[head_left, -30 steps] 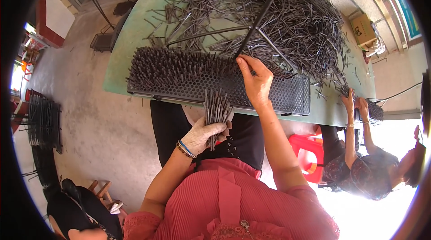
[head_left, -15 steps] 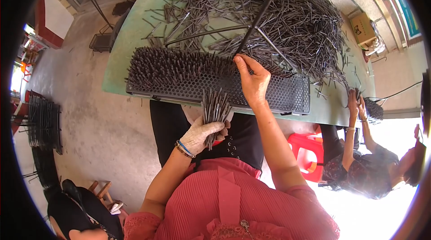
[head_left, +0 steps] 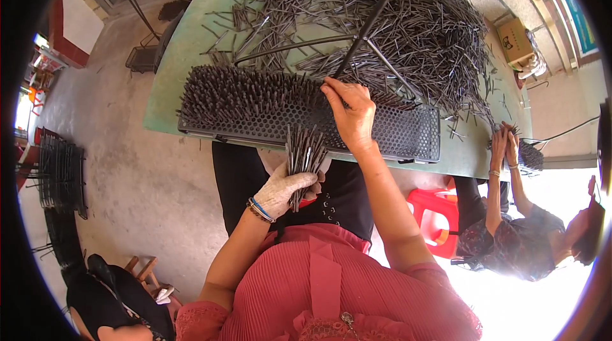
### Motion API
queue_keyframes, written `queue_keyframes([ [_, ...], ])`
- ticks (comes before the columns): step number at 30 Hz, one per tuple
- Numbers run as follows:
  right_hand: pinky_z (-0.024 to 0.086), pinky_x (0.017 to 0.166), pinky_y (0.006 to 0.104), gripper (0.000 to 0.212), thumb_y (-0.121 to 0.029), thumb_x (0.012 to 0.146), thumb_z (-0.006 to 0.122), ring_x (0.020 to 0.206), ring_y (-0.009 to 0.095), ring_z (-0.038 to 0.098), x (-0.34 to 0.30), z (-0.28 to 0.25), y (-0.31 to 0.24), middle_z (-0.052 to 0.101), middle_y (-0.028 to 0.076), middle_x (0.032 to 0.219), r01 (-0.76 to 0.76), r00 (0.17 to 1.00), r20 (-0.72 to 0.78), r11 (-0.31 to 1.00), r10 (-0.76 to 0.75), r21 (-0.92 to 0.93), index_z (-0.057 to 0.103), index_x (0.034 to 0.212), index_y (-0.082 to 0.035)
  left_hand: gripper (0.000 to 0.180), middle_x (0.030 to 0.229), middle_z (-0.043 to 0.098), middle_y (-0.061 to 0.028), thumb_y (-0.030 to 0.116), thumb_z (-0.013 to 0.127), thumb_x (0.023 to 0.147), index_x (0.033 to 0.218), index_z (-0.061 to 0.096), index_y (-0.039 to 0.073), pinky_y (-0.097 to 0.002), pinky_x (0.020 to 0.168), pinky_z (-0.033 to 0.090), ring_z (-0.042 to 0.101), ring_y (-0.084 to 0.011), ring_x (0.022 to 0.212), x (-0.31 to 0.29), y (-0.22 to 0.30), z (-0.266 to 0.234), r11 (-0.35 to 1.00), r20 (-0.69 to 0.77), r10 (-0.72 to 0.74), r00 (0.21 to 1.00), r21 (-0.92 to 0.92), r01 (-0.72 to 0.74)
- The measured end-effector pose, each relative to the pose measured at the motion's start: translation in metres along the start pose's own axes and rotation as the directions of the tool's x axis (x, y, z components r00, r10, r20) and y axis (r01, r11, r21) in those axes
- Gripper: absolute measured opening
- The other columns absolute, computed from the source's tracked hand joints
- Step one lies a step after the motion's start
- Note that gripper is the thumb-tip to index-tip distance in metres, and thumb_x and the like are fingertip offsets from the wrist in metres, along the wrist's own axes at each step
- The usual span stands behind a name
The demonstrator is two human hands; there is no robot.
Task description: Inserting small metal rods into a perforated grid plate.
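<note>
My left hand (head_left: 285,189), in a pale work glove, is closed around a bundle of thin dark sticks (head_left: 305,157) that point up and away from me. Just beyond it lies a long black perforated panel (head_left: 389,132) along the table's near edge. Dark upright sticks (head_left: 233,95) fill the holes in its left and far part; bare holes show along the near side and right. My bare right hand (head_left: 352,111) is over the panel's middle, thumb and fingers pinched at the edge of the standing sticks. Whatever is between those fingertips is too small to make out.
Loose sticks (head_left: 440,35) are heaped across the green table (head_left: 191,41). A black rod frame (head_left: 357,40) rises beyond the panel. On the right, a co-worker's hands (head_left: 505,150) are at another stick-filled piece, near a red stool (head_left: 433,217). Another person sits lower left.
My right hand has shifted a little left over the panel, still pinched. My left hand stays in place with its bundle. The co-worker's hands have moved slightly.
</note>
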State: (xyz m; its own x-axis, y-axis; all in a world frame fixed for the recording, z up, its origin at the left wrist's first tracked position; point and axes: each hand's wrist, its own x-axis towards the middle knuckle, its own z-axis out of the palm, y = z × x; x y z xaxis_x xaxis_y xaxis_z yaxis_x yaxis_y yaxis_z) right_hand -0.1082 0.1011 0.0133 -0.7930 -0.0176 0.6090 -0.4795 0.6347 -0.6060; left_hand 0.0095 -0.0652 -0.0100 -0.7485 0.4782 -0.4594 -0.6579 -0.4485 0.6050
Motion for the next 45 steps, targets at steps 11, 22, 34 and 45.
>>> queue_keyframes([
  [11,0.049,0.078,0.0329,0.021,0.0,0.081,0.07,0.087,0.027,0.062,-0.003,-0.002,0.0,0.069,0.012,0.098,0.141,0.99,-0.026,0.99,-0.141,-0.004,0.071,0.102,-0.002,0.024,0.092,0.065,-0.0096,0.007,0.062,0.085,0.108,0.057,-0.001,-0.0254,0.06,0.055,0.064,-0.0154,0.073,0.002,0.0,-0.004,1.0,0.028,-0.017,0.999,0.013,0.016],
  [22,0.049,0.071,0.0243,0.027,-0.021,0.088,0.072,0.08,0.008,0.06,-0.039,-0.04,-0.017,0.07,0.004,0.086,-0.722,0.644,0.638,0.61,0.421,0.326,0.071,0.099,0.004,0.03,0.096,0.064,-0.007,0.008,0.064,0.084,0.112,0.056,0.002,-0.0267,0.064,0.054,0.062,-0.0134,0.077,-0.001,0.008,0.005,0.999,0.112,0.038,0.993,0.031,-0.042],
  [34,0.048,0.068,0.0212,0.022,-0.017,0.091,0.068,0.074,0.007,0.06,-0.012,-0.042,-0.004,0.069,0.004,0.084,-0.533,0.834,0.149,0.706,0.531,0.466,0.069,0.099,0.004,0.027,0.094,0.064,-0.009,0.007,0.063,0.084,0.11,0.055,0.002,-0.027,0.06,0.054,0.061,-0.0131,0.072,0.002,0.002,-0.001,1.0,0.063,-0.026,0.998,0.015,0.025],
  [45,0.047,0.066,0.0212,0.017,-0.014,0.089,0.07,0.069,0.006,0.058,0.004,-0.025,0.005,0.069,0.003,0.081,-0.337,0.939,-0.009,0.923,0.345,0.186,0.07,0.098,0.001,0.024,0.088,0.063,-0.007,0.013,0.064,0.084,0.103,0.06,-0.002,-0.0245,0.058,0.049,0.06,-0.0113,0.07,-0.001,0.001,0.007,0.999,0.01,0.0,1.0,0.041,0.0],
])
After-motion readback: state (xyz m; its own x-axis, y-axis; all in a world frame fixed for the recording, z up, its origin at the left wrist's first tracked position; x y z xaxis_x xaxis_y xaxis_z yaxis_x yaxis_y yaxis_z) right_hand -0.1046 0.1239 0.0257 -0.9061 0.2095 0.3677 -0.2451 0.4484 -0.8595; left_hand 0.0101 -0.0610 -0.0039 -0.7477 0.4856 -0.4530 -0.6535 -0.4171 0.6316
